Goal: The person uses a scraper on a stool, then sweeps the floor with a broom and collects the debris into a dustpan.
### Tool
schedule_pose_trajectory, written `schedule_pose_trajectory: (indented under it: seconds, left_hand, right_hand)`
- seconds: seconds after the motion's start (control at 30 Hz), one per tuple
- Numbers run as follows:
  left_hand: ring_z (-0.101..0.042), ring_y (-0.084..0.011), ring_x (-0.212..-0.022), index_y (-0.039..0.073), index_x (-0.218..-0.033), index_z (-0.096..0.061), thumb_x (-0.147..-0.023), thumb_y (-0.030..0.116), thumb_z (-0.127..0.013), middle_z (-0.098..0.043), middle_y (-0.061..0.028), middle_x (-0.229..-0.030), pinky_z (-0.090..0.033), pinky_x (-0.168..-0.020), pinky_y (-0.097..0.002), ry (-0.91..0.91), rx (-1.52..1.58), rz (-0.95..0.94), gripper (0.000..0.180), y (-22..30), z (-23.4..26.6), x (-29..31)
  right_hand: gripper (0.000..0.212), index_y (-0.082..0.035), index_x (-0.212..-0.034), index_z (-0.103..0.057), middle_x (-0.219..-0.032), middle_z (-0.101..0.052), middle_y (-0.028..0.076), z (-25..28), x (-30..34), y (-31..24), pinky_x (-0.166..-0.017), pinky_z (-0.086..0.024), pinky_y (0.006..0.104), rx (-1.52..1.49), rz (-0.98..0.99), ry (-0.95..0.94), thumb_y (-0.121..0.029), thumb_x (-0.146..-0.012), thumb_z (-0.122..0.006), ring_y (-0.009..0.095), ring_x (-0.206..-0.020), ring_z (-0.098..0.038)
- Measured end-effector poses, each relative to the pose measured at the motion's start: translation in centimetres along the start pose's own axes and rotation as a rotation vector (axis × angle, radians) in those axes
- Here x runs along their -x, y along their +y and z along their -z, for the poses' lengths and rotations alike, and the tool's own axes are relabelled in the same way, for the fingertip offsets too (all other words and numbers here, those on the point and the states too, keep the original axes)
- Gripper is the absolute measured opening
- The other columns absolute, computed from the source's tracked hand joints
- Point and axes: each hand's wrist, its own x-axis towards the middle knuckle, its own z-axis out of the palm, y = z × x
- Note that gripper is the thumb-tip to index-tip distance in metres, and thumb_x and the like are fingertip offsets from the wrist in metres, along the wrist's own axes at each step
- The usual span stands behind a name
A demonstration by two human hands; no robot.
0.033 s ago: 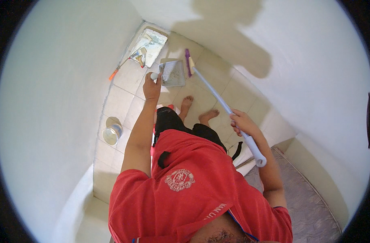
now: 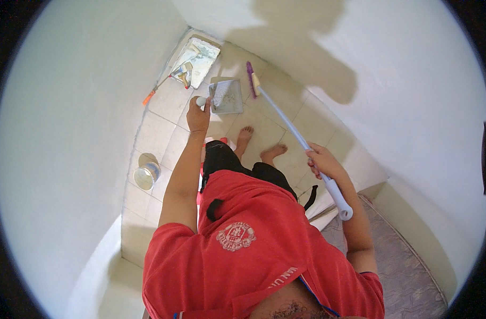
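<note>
My left hand (image 2: 198, 118) is closed around the upright handle of a grey dustpan (image 2: 233, 108). The handle's pale round end (image 2: 201, 101) shows above my fingers. Bits of debris lie in the pan, which rests on the floor tiles. My right hand (image 2: 323, 162) grips the pale blue stick of a broom (image 2: 283, 118) below its thicker end, which slants past my right forearm. The broom's purple bristles (image 2: 250, 73) are at the floor to the right of the dustpan, apart from it.
A paint-smeared tray (image 2: 206, 59) holding brushes and an orange-handled paint roller (image 2: 149, 98) sits in the far corner. A round container (image 2: 145, 176) stands by the left wall. My bare feet (image 2: 273, 152) are near the dustpan. At lower right lies a grey quilted mattress (image 2: 391, 266).
The broom has shifted slightly right, away from the dustpan, together with my right hand. My left hand and the dustpan stay almost in place.
</note>
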Motion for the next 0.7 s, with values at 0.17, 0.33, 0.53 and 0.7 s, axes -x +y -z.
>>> schedule_pose_trajectory:
  seconds: [0.17,0.33,0.53,0.7]
  left_hand:
    - [-0.064,-0.0375,-0.08,0.005,-0.095,-0.057,-0.088,0.037,-0.066,-0.063,-0.0154,-0.091,-0.051,-0.066,-0.0451,0.041,0.019,0.057,0.034,-0.8,1.9,1.2]
    - [-0.063,-0.038,-0.077,0.005,-0.091,-0.055,-0.088,0.034,-0.067,-0.062,-0.0154,-0.09,-0.05,-0.065,-0.0449,0.067,0.008,0.171,0.032,-2.3,2.2,1.2]
    - [-0.062,-0.0398,-0.077,0.005,-0.09,-0.054,-0.088,0.036,-0.065,-0.061,-0.0166,-0.09,-0.05,-0.065,-0.0455,0.088,-0.011,0.109,0.033,-2.6,1.7,0.7]
    - [-0.062,-0.0401,-0.079,0.005,-0.093,-0.056,-0.088,0.034,-0.067,-0.062,-0.0166,-0.093,-0.051,-0.066,-0.0454,0.1,-0.016,0.112,0.031,-3.7,3.2,1.7]
  right_hand:
    - [0.06,0.0,-0.145,-0.032,-0.073,-0.063,0.02,0.0,-5.2,0.5,-0.046,-0.05,0.0394,0.547,0.171,0.288,-0.022,-0.092,-0.047,0.026,-0.048,-0.06]
    - [0.06,0.002,-0.144,-0.033,-0.077,-0.065,0.025,-7.3,-8.8,-2.1,-0.051,-0.051,0.042,0.673,0.071,0.152,-0.023,-0.091,-0.047,0.029,-0.048,-0.06]
    - [0.063,-0.003,-0.145,-0.033,-0.066,-0.057,0.012,-3.9,-6.1,-1.1,-0.039,-0.045,0.0361,0.283,0.087,-0.123,-0.025,-0.089,-0.054,0.021,-0.042,-0.055]
    - [0.056,-0.013,-0.15,-0.029,-0.062,-0.045,0.001,0.2,1.2,-1.3,-0.035,-0.037,0.0274,0.109,-0.043,-0.047,-0.021,-0.097,-0.046,0.01,-0.041,-0.043]
